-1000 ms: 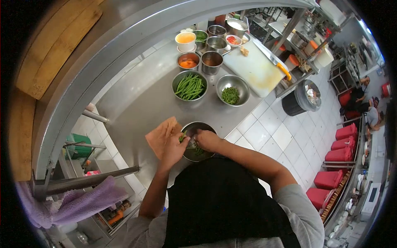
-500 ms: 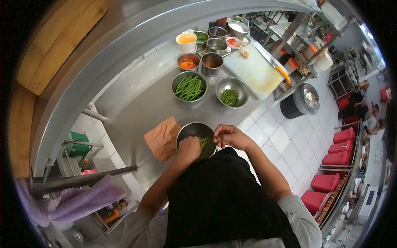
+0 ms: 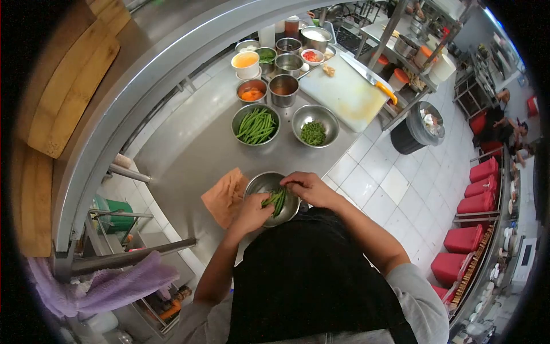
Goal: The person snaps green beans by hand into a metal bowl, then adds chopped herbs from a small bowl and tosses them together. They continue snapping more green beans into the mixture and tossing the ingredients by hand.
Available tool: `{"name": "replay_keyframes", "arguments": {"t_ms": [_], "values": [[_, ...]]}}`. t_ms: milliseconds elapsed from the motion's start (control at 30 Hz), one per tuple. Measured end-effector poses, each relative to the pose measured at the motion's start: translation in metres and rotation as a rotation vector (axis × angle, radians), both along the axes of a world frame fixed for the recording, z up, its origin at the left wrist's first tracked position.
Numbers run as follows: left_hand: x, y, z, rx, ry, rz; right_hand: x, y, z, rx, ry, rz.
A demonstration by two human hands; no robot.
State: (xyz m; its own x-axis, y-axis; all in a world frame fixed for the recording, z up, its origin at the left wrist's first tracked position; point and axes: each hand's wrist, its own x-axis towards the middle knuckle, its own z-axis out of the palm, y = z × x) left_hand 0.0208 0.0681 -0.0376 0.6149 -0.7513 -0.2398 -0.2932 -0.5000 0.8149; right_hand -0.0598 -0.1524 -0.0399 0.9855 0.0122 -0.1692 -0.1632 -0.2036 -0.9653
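Note:
A small bunch of green beans is gripped in my left hand, over the metal bowl at the table's near edge. My right hand is closed, its fingertips pinching at the upper ends of those beans; the exact contact is too small to see. What lies in the bowl beneath the hands is mostly hidden. Touching the bowl's left side is a crumpled orange-brown cloth or paper. Farther back stand a bowl full of whole green beans and a bowl with small cut green pieces.
Several pots and tubs, among them one with orange pieces, crowd the table's back. A white cutting board carries a yellow-handled knife. A black bin stands right of the table. A metal shelf edge arches at left.
My left hand has lifted a bunch of green beans out of the bowl. My right hand has moved left, from the rim to the beans' ends.

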Motion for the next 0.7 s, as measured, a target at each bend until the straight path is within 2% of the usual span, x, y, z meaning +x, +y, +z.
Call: {"name": "replay_keyframes", "arguments": {"t_ms": [33, 67, 133, 367, 467, 533, 567, 633, 667, 700], "values": [[-0.002, 0.002, 0.008, -0.001, -0.001, -0.003, 0.002, 0.002, -0.001, -0.094, -0.147, 0.028], [-0.003, 0.003, 0.017, -0.039, 0.02, 0.009, 0.003, 0.001, -0.001, -0.096, -0.148, 0.027], [-0.003, 0.006, 0.021, -0.08, 0.04, 0.026, 0.005, 0.003, 0.01, -0.256, -0.224, 0.248], [0.003, 0.012, 0.013, -0.058, 0.073, -0.078, 0.004, 0.016, 0.003, -0.386, -0.319, 0.274], [0.0, 0.004, 0.016, -0.083, 0.049, -0.058, 0.004, 0.026, -0.012, -0.512, -0.374, 0.158], [-0.001, 0.0, 0.013, -0.113, 0.045, -0.003, 0.007, 0.034, -0.027, 0.002, -0.056, -0.24], [0.001, -0.002, 0.008, -0.212, -0.021, 0.034, 0.01, 0.028, -0.033, -0.001, -0.055, -0.233], [0.007, -0.002, 0.005, -0.306, -0.091, 0.077, 0.016, 0.015, -0.035, 0.508, 0.198, -0.358], [0.009, 0.0, 0.004, -0.336, 0.127, 0.22, 0.013, 0.013, -0.037, 0.512, 0.2, -0.356], [0.012, 0.0, 0.004, -0.365, 0.346, 0.357, 0.01, 0.012, -0.03, 0.461, 0.231, -0.241]]}}
